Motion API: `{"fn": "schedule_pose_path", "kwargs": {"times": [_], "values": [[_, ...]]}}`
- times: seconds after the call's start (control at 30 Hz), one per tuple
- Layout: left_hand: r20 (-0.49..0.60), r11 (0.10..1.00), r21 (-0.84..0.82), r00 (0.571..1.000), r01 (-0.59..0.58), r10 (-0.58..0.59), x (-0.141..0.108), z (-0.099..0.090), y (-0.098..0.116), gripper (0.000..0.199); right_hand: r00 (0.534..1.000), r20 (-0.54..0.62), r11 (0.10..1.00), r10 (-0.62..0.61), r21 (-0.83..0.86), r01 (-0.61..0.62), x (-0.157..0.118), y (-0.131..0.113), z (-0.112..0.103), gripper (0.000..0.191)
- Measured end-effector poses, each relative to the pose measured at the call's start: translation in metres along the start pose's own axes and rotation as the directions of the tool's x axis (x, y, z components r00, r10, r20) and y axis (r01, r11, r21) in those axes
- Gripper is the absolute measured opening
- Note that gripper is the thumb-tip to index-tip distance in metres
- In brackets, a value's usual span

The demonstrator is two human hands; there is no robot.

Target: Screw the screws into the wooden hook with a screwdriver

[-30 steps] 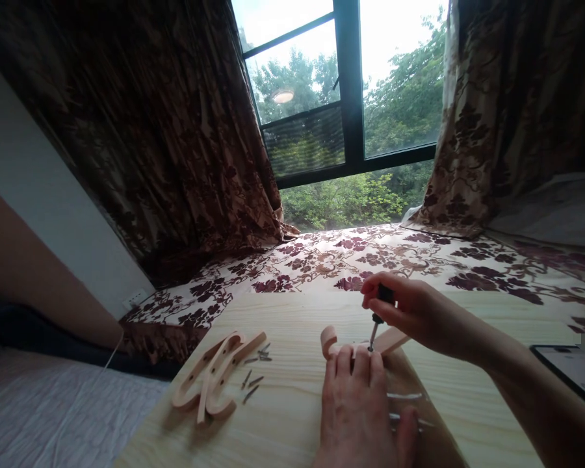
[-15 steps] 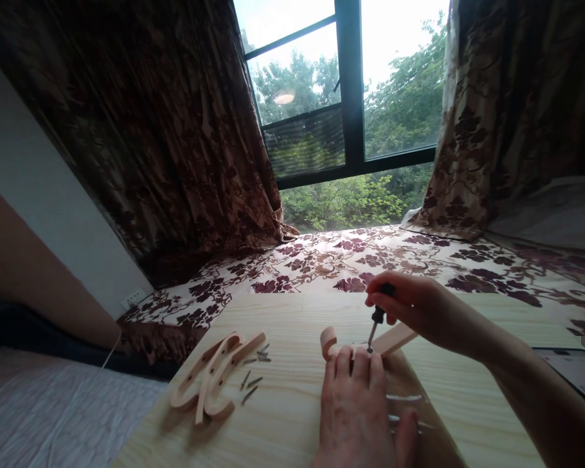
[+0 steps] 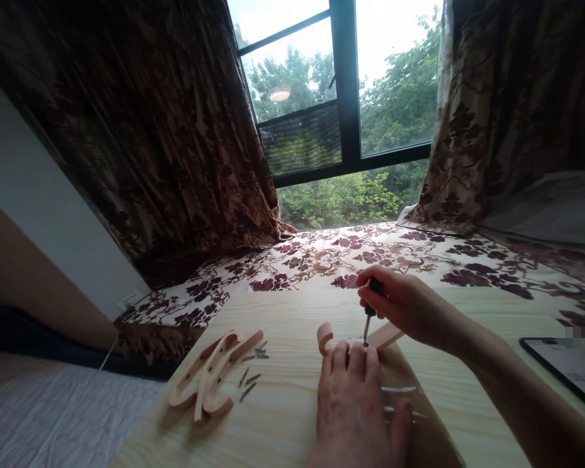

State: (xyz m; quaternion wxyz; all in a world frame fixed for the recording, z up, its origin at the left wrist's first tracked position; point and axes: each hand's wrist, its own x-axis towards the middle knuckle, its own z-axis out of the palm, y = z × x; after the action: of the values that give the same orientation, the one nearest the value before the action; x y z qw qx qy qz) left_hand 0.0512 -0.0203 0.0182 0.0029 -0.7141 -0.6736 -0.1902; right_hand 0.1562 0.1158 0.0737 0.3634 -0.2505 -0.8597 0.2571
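Over hook, R hand curls tight rd near-vert. screwdriver, tip down. L hand lies flat on hook, bare board to L.

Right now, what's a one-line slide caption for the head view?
Left hand rests on a curved wooden piece while the right hand holds a screwdriver to it; loose screws lie nearby.

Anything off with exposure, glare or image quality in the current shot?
Head view: sky overexposed through the dark-framed glass window; left-hand brown floral fabric curtain sunk in shadow.
Head view: pale oval reflection in the window's left side; pixelated patch beside the dark-edged flat phone.
Head view: both hands readable, fine detail soft.
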Motion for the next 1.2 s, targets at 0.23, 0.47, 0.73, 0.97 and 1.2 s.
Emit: {"fn": "schedule_pose_path", "kwargs": {"times": [0.23, 0.47, 0.73, 0.97, 1.2], "values": [[0.022, 1.000, 0.005, 1.000, 0.015, -0.016, 0.002, -0.003, 0.001, 0.060, 1.000, -0.005, 1.000, -0.015, 0.006, 0.015, 0.000, 0.000, 0.000, 0.015], [0.010, 0.999, -0.029, 1.000, 0.021, -0.021, 0.000, -0.003, 0.000, 0.060, 0.999, 0.013, 0.994, 0.035, 0.101, -0.036, 0.000, 0.006, 0.000, 0.019], [0.046, 0.998, -0.049, 0.998, 0.039, -0.037, 0.003, -0.007, 0.003, 0.059, 0.999, 0.025, 0.997, -0.021, 0.075, 0.019, -0.001, 0.001, -0.004, 0.023], [0.040, 0.999, -0.024, 0.999, 0.030, -0.029, 0.002, -0.006, 0.003, 0.058, 1.000, 0.004, 0.998, 0.014, 0.057, -0.014, 0.000, 0.000, -0.002, 0.012], [0.001, 1.000, -0.010, 1.000, 0.009, -0.009, 0.000, -0.001, -0.001, 0.058, 1.000, 0.001, 0.998, 0.006, 0.059, -0.006, 0.000, -0.001, -0.007, 0.011]]}}
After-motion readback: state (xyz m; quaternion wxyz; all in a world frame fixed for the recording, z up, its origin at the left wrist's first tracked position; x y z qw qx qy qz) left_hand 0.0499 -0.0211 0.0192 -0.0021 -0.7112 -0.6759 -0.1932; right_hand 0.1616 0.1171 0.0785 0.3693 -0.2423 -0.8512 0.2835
